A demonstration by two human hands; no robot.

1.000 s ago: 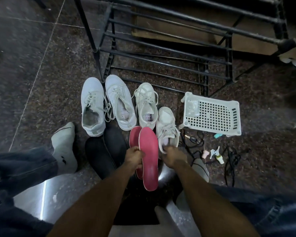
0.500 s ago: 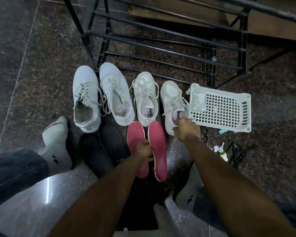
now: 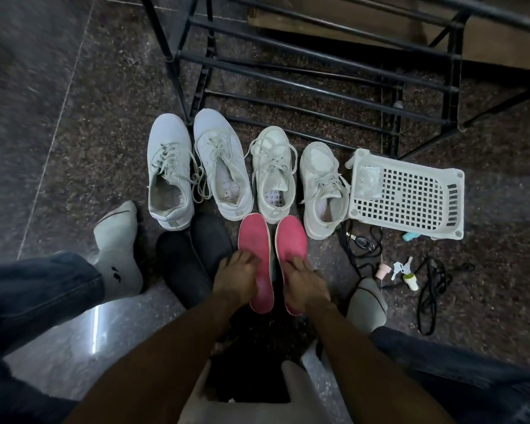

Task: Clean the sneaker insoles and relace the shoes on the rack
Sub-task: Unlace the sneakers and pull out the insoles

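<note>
Two pink insoles lie side by side on the dark floor, toes pointing away from me. My left hand holds the left pink insole at its heel half. The right pink insole is held the same way by my right hand. Beyond them several white laced sneakers stand in a row: the leftmost sneaker, a second sneaker, a third sneaker and the rightmost sneaker. Two black insoles lie left of the pink ones.
The black metal shoe rack stands behind the sneakers. A white perforated basket sits at the right. Black laces, keys and a small bottle lie near it. My socked feet flank the work area.
My right hand left the rightmost sneaker and came down onto the right pink insole. The two insoles now lie a little apart, one under each hand.
</note>
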